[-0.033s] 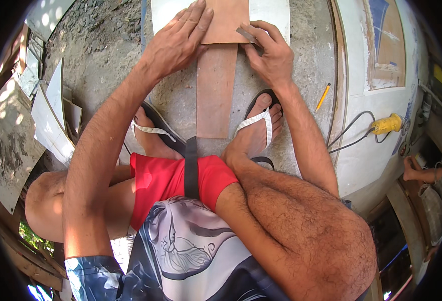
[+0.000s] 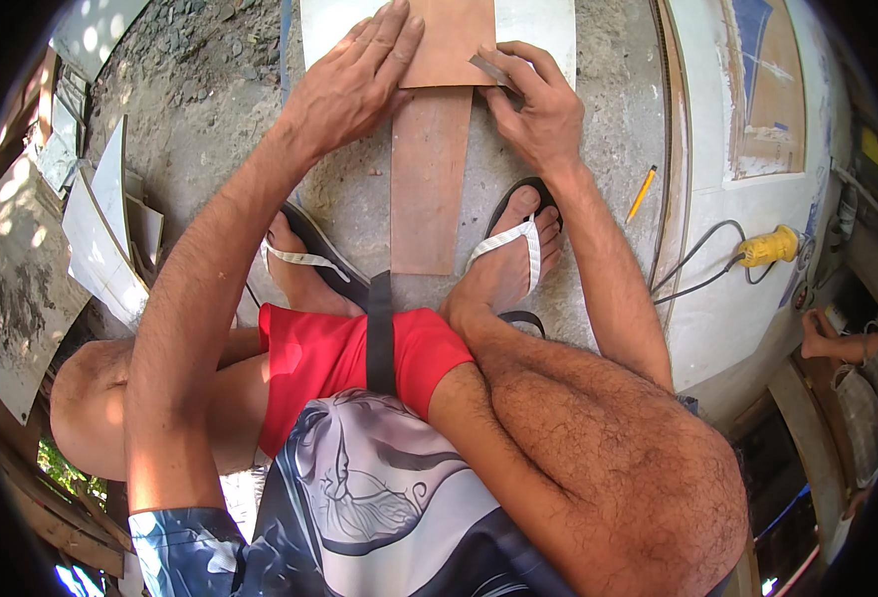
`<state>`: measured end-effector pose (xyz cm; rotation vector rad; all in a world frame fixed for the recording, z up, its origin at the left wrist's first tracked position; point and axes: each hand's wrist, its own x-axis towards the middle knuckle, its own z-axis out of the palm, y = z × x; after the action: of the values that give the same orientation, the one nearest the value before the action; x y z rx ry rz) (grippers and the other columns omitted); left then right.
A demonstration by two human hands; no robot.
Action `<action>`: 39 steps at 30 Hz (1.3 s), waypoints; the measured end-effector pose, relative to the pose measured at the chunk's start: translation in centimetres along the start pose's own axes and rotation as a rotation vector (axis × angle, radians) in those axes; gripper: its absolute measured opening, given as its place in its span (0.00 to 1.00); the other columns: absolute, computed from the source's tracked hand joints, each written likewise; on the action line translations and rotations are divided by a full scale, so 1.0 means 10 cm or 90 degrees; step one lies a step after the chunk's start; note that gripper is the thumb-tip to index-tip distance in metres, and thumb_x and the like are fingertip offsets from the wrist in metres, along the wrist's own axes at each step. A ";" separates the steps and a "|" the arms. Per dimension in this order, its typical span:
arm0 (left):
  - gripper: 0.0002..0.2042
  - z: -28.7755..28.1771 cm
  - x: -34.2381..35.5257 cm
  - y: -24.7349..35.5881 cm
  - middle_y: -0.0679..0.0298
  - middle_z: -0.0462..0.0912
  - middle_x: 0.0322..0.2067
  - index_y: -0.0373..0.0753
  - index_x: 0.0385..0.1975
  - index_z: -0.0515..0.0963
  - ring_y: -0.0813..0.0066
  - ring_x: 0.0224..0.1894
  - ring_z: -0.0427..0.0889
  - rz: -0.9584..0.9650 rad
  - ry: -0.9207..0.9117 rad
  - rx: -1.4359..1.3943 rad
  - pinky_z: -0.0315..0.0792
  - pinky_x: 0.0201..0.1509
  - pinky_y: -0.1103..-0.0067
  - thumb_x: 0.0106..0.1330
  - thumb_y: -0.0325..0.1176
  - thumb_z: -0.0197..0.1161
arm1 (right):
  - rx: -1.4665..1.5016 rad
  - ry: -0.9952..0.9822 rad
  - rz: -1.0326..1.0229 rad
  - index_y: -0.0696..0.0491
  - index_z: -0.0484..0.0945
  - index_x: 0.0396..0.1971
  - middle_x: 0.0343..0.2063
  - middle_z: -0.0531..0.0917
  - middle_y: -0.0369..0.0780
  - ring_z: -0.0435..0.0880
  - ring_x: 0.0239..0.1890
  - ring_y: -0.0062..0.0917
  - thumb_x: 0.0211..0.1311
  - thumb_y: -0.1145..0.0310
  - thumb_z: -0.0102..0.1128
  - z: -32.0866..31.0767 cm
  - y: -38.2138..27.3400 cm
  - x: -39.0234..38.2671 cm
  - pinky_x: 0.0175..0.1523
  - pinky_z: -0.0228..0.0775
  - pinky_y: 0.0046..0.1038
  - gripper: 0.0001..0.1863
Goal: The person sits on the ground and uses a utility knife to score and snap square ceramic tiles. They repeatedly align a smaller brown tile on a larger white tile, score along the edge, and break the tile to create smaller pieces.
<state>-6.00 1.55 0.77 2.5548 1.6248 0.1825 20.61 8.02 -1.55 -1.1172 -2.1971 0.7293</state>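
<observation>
My left hand (image 2: 351,85) lies flat with fingers stretched out, pressing on the left side of a thin brown wood panel (image 2: 451,45). At that panel's near right corner, my right hand (image 2: 540,107) pinches a small flat grey-brown strip (image 2: 489,70) between thumb and fingers. Whether the strip is metal or wood I cannot tell. A narrower brown board (image 2: 427,189) extends from beneath the panel's near edge toward me, between my feet. Under the panel, a white sheet (image 2: 546,25) shows on both sides.
On the concrete to the right lies a yellow pencil-like stick (image 2: 642,194). Beyond it, a yellow connector (image 2: 769,247) with a black cord rests on a large white panel (image 2: 702,289). Broken white sheet pieces (image 2: 105,244) lean at the left. Another person's foot (image 2: 819,334) shows far right.
</observation>
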 end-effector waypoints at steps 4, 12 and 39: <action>0.43 0.01 0.03 -0.02 0.25 0.61 0.75 0.18 0.75 0.59 0.34 0.76 0.69 0.010 0.005 0.021 0.67 0.80 0.59 0.68 0.42 0.70 | -0.002 0.004 -0.009 0.45 0.89 0.55 0.55 0.88 0.34 0.95 0.43 0.27 0.60 0.72 0.79 0.03 0.05 0.03 0.46 0.89 0.28 0.22; 0.42 0.00 0.02 -0.03 0.26 0.61 0.75 0.18 0.75 0.59 0.35 0.77 0.68 0.016 0.013 0.032 0.66 0.81 0.59 0.70 0.42 0.67 | -0.003 0.000 0.002 0.48 0.89 0.54 0.55 0.88 0.34 0.95 0.42 0.25 0.60 0.72 0.78 0.01 0.03 0.04 0.46 0.89 0.27 0.20; 0.45 -0.16 0.06 0.05 0.41 0.70 0.74 0.25 0.73 0.69 0.47 0.82 0.61 -0.069 0.000 0.018 0.57 0.85 0.57 0.70 0.60 0.66 | 0.027 -0.027 0.068 0.44 0.89 0.58 0.56 0.87 0.38 0.94 0.46 0.31 0.59 0.79 0.71 0.00 -0.10 0.07 0.46 0.89 0.32 0.26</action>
<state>-5.54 1.93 2.43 2.4780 1.7737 0.1514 19.73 8.11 -0.67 -1.2155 -2.1593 0.8477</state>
